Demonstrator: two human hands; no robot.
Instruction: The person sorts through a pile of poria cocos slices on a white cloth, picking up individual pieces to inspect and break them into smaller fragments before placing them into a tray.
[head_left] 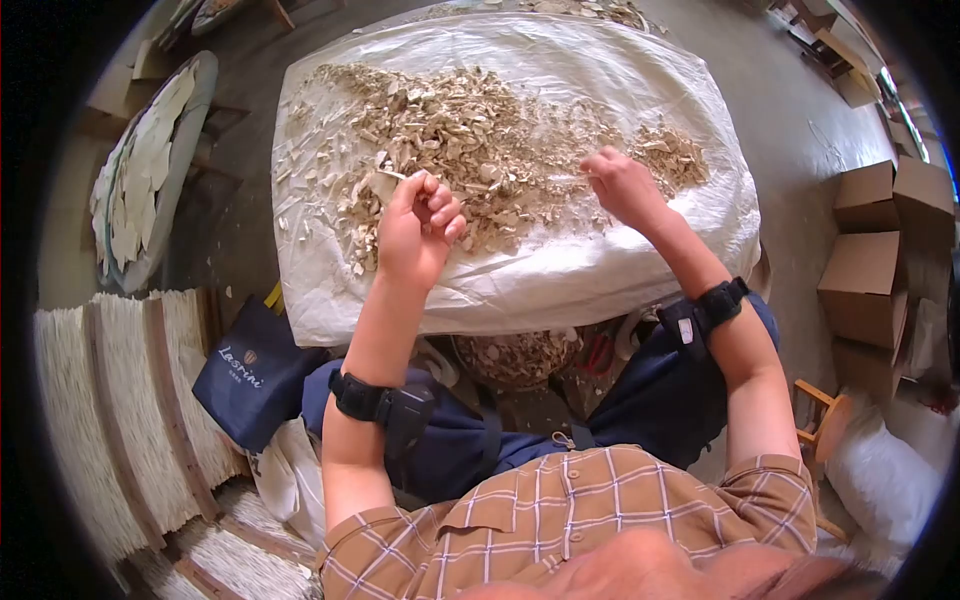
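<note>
A heap of dried, pale brown and cream chips (440, 120) is spread over a table covered with a white plastic sheet (560, 270). My left hand (420, 225) is at the near left side of the heap, palm turned up and fingers curled. Between its thumb and forefinger sits a thin pale chip (391, 173) pointing left. To the right, my right hand (625, 187) hovers over thinly scattered bits, with its fingertips pinched together. Whatever they hold is too small to make out. Beside it lies a smaller pile of chips (670, 155).
Below the table's near edge, between the knees, is a container of more chips (520, 355), with red-handled scissors (597, 355) nearby. A dark blue bag (250, 375) stands at the left beside stacked pale sheets (70, 400). Cardboard boxes (860, 275) and a wooden stool (830, 420) are at the right.
</note>
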